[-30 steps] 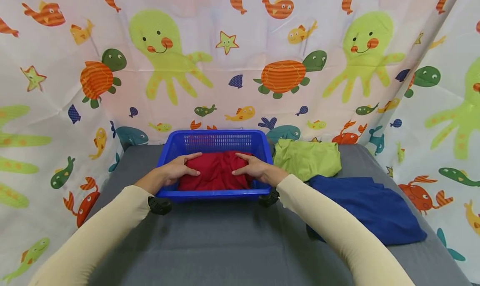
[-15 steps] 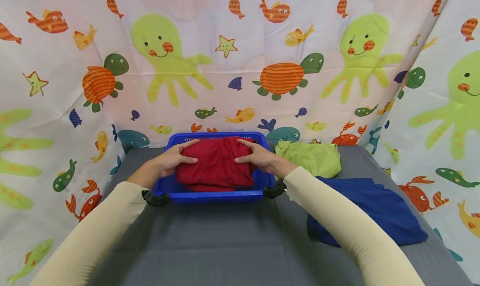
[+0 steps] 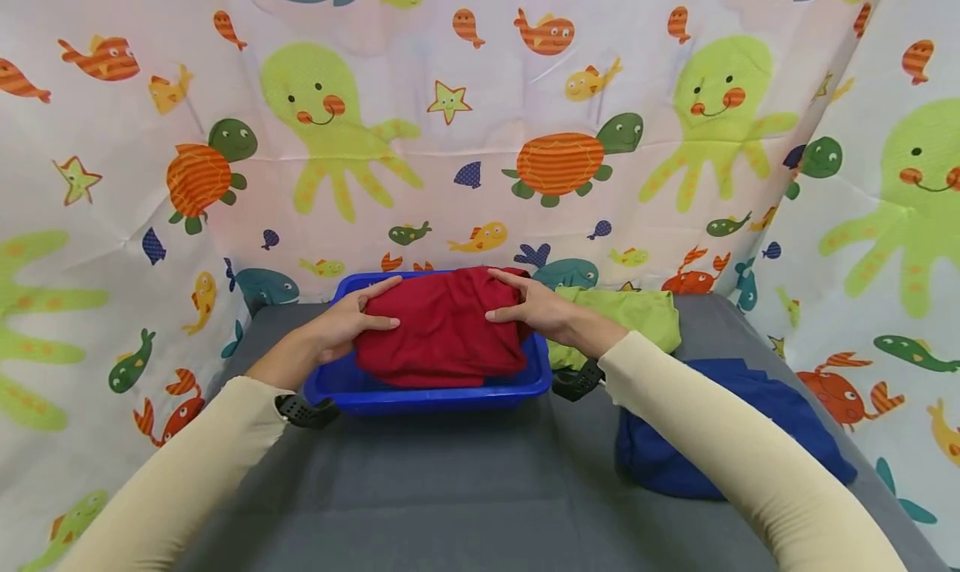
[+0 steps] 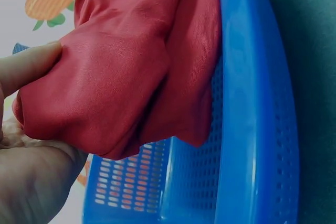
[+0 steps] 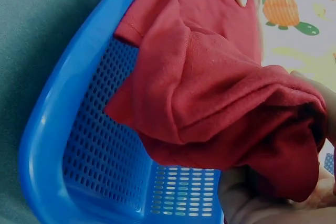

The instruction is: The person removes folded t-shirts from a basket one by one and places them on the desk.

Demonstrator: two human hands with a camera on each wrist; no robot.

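Both hands hold a loosely folded red garment [image 3: 442, 330] by its two ends, over the blue plastic basket [image 3: 431, 403]. My left hand [image 3: 339, 323] grips the left end, thumb on the near face; in the left wrist view the thumb and finger [image 4: 31, 66] pinch its edge. At the right end, my right hand [image 3: 546, 312] grips with the thumb in front, while other fingers are hidden behind the fabric. The right wrist view shows the garment [image 5: 210, 93] sagging above the basket's perforated floor and wall [image 5: 100, 145], with a stitched hem visible.
A lime-green folded cloth [image 3: 637, 309] lies right of the basket on the grey-covered table [image 3: 435, 497]. Nearer and partly under the right forearm lies a dark blue folded cloth [image 3: 780, 422]. Sea-animal curtains [image 3: 450, 172] enclose the back and sides.
Both hands have raised the red garment from inside the basket to above its rim. The right hand has shifted slightly right. The head view has tilted up a little.
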